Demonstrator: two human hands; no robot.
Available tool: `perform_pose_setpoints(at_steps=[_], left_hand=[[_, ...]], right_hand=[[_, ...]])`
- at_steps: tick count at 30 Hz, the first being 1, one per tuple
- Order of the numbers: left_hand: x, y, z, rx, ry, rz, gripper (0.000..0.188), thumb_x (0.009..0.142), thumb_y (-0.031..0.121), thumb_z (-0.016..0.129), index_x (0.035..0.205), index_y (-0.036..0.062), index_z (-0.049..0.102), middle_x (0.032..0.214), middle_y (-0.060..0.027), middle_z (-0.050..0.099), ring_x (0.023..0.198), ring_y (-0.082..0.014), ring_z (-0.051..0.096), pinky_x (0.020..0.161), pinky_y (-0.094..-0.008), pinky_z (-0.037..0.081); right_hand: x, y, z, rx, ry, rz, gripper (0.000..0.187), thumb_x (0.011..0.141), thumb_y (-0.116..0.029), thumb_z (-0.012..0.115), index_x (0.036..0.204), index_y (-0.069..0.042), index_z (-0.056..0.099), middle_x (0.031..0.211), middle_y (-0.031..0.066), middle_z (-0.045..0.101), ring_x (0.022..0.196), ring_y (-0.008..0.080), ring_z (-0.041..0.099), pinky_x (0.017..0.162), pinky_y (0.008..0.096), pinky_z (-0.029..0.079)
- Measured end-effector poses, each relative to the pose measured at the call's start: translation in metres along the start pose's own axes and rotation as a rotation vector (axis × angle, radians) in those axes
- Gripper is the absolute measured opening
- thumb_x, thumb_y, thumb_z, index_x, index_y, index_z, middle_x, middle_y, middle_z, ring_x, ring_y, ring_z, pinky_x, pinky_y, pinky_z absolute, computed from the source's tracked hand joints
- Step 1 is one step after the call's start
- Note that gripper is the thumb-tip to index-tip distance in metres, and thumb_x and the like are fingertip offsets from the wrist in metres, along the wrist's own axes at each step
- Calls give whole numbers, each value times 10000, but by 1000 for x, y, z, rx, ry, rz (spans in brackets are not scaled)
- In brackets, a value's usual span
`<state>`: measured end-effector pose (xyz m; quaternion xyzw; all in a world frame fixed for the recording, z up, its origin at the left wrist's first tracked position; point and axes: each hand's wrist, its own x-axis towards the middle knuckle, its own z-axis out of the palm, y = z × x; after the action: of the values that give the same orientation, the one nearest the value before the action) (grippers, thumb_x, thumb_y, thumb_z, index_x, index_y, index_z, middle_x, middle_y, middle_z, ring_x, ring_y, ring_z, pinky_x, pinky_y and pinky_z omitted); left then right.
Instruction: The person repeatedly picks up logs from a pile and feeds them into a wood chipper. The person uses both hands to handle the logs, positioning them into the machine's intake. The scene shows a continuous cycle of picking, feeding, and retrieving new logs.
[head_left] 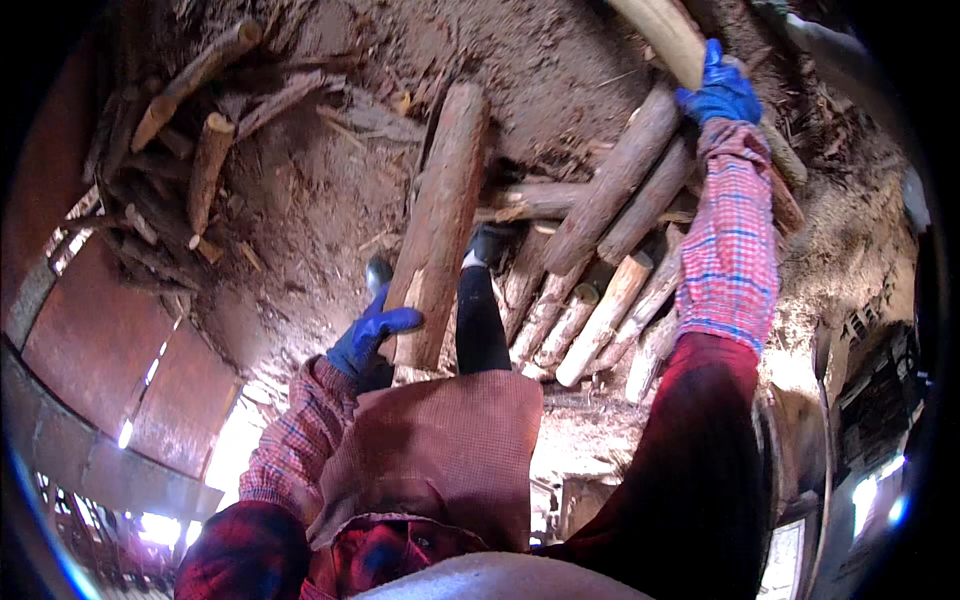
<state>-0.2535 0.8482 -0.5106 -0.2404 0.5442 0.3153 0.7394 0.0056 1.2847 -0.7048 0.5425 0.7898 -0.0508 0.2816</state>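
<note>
My left hand (368, 338), in a blue glove, grips the near end of a thick, reddish-brown log (440, 215). Its thumb lies across the bark; the other fingers are partly hidden beside the log. That log slants away from me over the dirt, close to my legs. At the upper right my right arm is stretched out, and the blue-gloved right hand (722, 92) is closed around the near end of a pale log (662, 35). The far end of this log runs out of view.
Several logs (610, 190) lie stacked crosswise right of my feet. Rough branches and split wood (205, 160) are heaped at the left, beside a rusty metal sheet (100, 350). Bark scraps cover the dirt floor (300, 220). A brown apron (440, 440) hangs over my lap.
</note>
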Motion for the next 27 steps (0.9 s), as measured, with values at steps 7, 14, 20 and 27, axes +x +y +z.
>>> perform_pose_setpoints(at_steps=[7, 14, 20, 27], left_hand=[[-3, 17, -33, 309, 18, 69, 734, 748, 240, 731, 1380, 90, 389, 1277, -103, 518, 1124, -242, 546, 935, -379, 463], [-45, 1, -50, 273, -201, 185, 529, 788, 320, 704, 1226, 67, 551, 1127, -104, 614, 973, -261, 628, 859, -406, 527], [-179, -48, -39, 403, -265, -114, 481, 803, 304, 690, 1209, 78, 567, 1133, -122, 608, 1038, -262, 594, 942, -419, 468], [-179, -134, -74, 622, -354, -652, 617, 810, 548, 571, 1102, 5, 595, 1019, -180, 634, 927, -369, 611, 864, -484, 495]], right_hand=[[-148, -98, 23, 1535, -501, 26, 542, 742, -311, 793, 1141, -6, 589, 994, 76, 641, 875, 183, 624, 691, 298, 546], [-490, -131, -89, 2529, -934, 470, 577, 822, -382, 672, 1246, -20, 521, 1094, 104, 621, 993, 235, 616, 873, 398, 516], [-759, -142, -80, 2935, -313, 693, 627, 831, -352, 667, 1311, -13, 449, 1147, 158, 590, 1045, 282, 592, 874, 432, 516], [-1007, -102, -86, 1688, 1067, 598, 626, 858, -214, 636, 1382, -14, 358, 1180, 161, 574, 1055, 276, 592, 890, 400, 503]])
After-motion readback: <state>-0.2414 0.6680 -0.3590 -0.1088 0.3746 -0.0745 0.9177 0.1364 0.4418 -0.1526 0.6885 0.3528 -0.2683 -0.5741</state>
